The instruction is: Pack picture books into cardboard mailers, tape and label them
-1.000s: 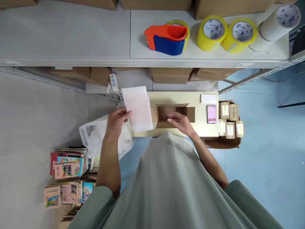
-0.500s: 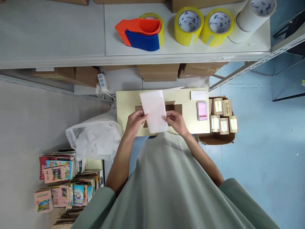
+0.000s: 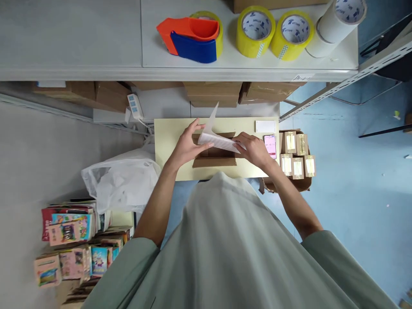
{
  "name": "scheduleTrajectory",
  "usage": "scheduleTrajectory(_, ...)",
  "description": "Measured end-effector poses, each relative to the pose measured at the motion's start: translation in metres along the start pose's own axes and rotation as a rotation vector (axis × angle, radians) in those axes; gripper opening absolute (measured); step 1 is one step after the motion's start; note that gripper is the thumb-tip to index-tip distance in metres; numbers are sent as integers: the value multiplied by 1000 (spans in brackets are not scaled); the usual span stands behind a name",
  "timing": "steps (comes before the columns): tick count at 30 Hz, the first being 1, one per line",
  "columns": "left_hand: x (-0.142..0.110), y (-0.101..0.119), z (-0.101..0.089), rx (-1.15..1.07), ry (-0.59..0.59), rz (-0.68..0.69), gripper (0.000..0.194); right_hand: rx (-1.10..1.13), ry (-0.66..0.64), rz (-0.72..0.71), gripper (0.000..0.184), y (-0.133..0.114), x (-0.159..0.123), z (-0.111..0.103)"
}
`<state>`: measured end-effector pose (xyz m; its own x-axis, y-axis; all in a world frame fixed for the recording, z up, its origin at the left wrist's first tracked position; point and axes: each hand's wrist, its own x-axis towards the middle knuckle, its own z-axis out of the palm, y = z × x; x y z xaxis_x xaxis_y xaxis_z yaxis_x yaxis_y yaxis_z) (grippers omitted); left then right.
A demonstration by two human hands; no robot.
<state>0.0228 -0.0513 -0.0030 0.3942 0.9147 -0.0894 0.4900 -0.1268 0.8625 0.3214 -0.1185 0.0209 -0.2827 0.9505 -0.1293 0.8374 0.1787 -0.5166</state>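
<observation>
Between my hands is a folded white sheet (image 3: pixel 220 141) with faint printed lines, one flap standing up at its far end. It is held low over an open cardboard box (image 3: pixel 214 162) with its flaps spread. My left hand (image 3: pixel 189 145) has the sheet's left end between its thumb and raised fingers. On the other side, my right hand (image 3: pixel 252 150) grips the sheet's right end with bent fingers. The box stands on a pale yellow table (image 3: pixel 170 159), and the sheet and hands hide part of its inside.
A phone (image 3: pixel 270 146) and a white card (image 3: pixel 265 126) lie at the table's right. Beside it, a carton holds several small boxes (image 3: pixel 286 165). A white plastic bag (image 3: pixel 125 184) and books (image 3: pixel 69 231) are left. The shelf above carries a tape dispenser (image 3: pixel 193 46) and tape rolls (image 3: pixel 255 32).
The white sheet, held upright before, is now tilted flatter over the box and folded, showing printed lines. My left hand has moved forward, my right hand to the right. More of the box shows.
</observation>
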Motion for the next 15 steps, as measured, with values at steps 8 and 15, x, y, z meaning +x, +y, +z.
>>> scheduleTrajectory(8, 5, 18, -3, -189, 63, 40, 30, -44, -38, 5, 31, -10, 10, -7)
scheduleTrajectory(15, -8, 1, -13, -244, 60, 83, 16, 58, -72, 29, 31, -8, 22, 4)
